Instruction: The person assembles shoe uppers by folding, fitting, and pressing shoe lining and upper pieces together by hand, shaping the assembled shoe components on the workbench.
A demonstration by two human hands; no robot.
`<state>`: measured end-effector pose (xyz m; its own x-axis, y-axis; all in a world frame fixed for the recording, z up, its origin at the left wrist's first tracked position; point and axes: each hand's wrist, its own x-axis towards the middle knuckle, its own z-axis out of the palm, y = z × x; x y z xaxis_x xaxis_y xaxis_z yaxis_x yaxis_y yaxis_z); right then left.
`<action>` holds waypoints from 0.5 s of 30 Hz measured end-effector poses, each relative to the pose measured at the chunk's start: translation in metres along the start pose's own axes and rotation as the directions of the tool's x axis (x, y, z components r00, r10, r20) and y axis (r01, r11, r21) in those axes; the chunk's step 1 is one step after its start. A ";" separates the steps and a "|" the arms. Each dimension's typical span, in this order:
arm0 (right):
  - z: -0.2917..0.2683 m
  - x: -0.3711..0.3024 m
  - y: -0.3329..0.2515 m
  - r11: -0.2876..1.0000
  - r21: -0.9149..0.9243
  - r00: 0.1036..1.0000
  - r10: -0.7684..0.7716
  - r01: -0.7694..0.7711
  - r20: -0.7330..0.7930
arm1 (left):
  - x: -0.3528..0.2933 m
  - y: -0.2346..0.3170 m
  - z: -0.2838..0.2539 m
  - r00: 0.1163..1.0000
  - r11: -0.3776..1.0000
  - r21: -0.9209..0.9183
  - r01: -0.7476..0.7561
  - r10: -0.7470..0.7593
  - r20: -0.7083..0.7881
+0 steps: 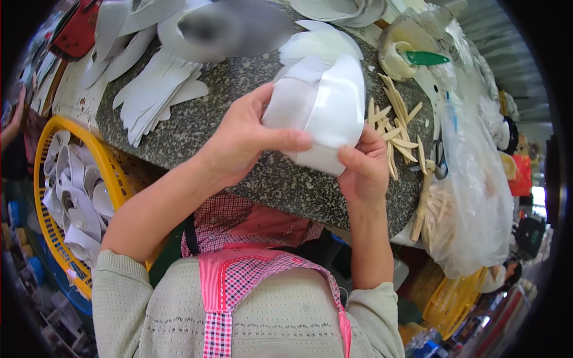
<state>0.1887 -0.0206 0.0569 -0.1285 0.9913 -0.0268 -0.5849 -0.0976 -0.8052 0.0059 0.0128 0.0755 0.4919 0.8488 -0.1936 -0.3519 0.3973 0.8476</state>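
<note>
Between my two hands, above the stone-topped table, is a glossy white shoe upper piece, curved over and apparently layered. Its left side is gripped by my left hand, thumb lying across the front. My right hand pinches the lower right corner between thumb and fingers. Just behind it lies a fanned pile of white cut pieces. Another fanned stack of white pieces rests on the stone to the left. Thin cream-coloured strips are scattered to the right of my right hand.
At left, a yellow basket holds several white curved pieces. A clear plastic bag hangs at the table's right edge, near dark-handled scissors. A crusted container with a green-handled tool stands back right. More white pieces lie back left.
</note>
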 end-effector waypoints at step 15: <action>-0.086 -0.046 -0.033 -0.053 -0.975 0.764 -0.612 0.216 0.203 | 0.037 0.010 -0.071 0.920 0.726 0.684 -0.072 -0.217 0.328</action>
<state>0.2830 -0.0554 0.0339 0.0976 0.7998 0.5923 0.7841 0.3047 -0.5406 -0.0355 0.0729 0.0419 0.7896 0.5800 -0.2002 0.2535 -0.0112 0.9673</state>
